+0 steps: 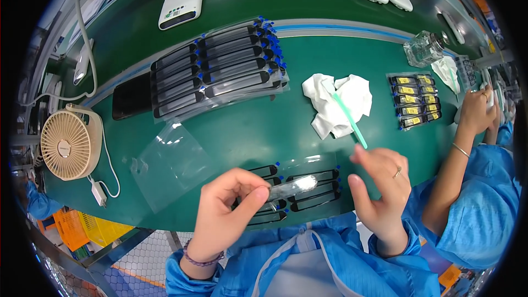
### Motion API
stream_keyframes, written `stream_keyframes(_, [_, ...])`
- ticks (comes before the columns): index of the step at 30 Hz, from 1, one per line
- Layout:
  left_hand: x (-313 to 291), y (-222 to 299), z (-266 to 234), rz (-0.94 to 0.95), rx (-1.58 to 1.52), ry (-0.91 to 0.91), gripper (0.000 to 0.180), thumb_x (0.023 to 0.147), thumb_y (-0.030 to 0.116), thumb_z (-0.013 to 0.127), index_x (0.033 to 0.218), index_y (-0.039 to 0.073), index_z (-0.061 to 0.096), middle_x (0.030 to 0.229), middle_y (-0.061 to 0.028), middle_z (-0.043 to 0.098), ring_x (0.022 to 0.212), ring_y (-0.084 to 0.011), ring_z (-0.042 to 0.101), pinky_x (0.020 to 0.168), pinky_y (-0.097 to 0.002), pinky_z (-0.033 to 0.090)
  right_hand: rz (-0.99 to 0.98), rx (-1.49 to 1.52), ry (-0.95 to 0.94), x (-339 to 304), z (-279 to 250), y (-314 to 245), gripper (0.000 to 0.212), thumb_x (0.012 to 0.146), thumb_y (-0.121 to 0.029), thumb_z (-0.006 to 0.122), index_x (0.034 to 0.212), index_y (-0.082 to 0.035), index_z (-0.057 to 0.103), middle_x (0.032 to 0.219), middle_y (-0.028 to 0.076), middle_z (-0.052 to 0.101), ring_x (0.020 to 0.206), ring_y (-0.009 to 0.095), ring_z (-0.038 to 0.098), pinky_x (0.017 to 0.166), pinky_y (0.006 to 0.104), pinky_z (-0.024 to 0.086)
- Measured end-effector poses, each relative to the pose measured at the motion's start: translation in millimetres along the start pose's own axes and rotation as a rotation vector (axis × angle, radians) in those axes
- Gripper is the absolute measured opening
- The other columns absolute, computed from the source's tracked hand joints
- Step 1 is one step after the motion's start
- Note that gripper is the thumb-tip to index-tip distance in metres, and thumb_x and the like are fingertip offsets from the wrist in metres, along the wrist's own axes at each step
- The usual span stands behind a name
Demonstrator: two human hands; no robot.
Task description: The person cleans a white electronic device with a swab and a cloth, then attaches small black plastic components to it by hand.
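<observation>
Between the thumb and fingers of my left hand (231,203) is a narrow glossy strip (297,186), partly clear and catching the light, pointing right. Below it lies a clear sheet of black-edged strips (316,201) with small blue tabs, partly covered by that hand. My right hand (385,187) hovers to the right with thumb and fingers apart, holding nothing. Just beyond its fingertips is the end of a light green stick (349,118), which rests on a crumpled white cloth (324,99).
Clear trays of black strips (220,69) are stacked at the back left, beside a dark flat panel (131,97). A clear film (176,159), a beige fan (69,142), a yellow-labelled tray of parts (415,100) and a glass jar (423,49) surround the workspace. A co-worker's arm (456,159) is at right.
</observation>
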State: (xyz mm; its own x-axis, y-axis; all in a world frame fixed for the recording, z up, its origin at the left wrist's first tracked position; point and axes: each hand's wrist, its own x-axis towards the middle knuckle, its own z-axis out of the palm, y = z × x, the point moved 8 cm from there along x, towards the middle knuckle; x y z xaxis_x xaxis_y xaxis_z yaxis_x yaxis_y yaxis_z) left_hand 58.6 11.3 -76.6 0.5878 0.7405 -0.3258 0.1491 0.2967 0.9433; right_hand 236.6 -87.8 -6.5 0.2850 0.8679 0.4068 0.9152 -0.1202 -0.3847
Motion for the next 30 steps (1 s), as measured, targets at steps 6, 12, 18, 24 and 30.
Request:
stream_keyframes(6, [-13,-11,25,-0.283,-0.543,-0.272,0.007,0.087,0.006,0.054,0.092,0.001,0.056,0.073,-0.0007,0.054,0.061,-0.0042,0.047,0.054,-0.0183,0.037,-0.048,0.805,-0.211,5,14,-18,0.023,0.066,0.0,0.071,0.088,0.002,0.066,0.081,0.011,0.065,0.075,0.024,0.063,0.069,0.032,0.049])
stream_keyframes(12, [-23,-9,35,-0.266,-0.386,-0.338,0.008,0.091,0.009,0.048,0.094,0.002,0.051,0.073,-0.0018,0.053,0.06,-0.0053,0.046,0.053,-0.0176,0.036,0.037,0.832,-0.126,12,8,-25,0.021,0.068,0.0,0.071,0.088,0.001,0.066,0.078,0.01,0.065,0.073,0.022,0.063,0.063,0.029,0.049])
stream_keyframes(18, [-30,-6,48,-0.24,-0.259,-0.412,0.024,0.097,0.021,0.037,0.098,0.001,0.051,0.076,-0.0035,0.056,0.063,-0.0091,0.052,0.059,-0.0217,0.043,0.101,1.085,-0.223,1,25,-20,0.019,0.069,-0.002,0.072,0.086,0.002,0.065,0.074,0.008,0.065,0.065,0.016,0.061,0.056,0.0239,0.046])
stream_keyframes(24, [-33,32,45,0.275,0.265,-0.298,0.034,0.094,0.023,0.041,0.101,-0.005,0.058,0.072,-0.0096,0.06,0.064,-0.0148,0.059,0.057,-0.0263,0.047,0.048,0.966,-0.121,5,14,-25,0.016,0.068,-0.001,0.071,0.082,0.002,0.064,0.072,0.01,0.064,0.062,0.02,0.062,0.055,0.0253,0.048])
stream_keyframes(30, [-30,26,39,0.219,0.255,-0.187,0.029,0.091,0.015,0.044,0.105,-0.005,0.059,0.067,-0.0082,0.059,0.058,-0.0134,0.056,0.054,-0.0246,0.045,-0.083,0.536,0.135,9,-5,-37,0.019,0.064,0.0,0.07,0.081,0.004,0.063,0.072,0.012,0.063,0.064,0.025,0.063,0.058,0.03,0.052])
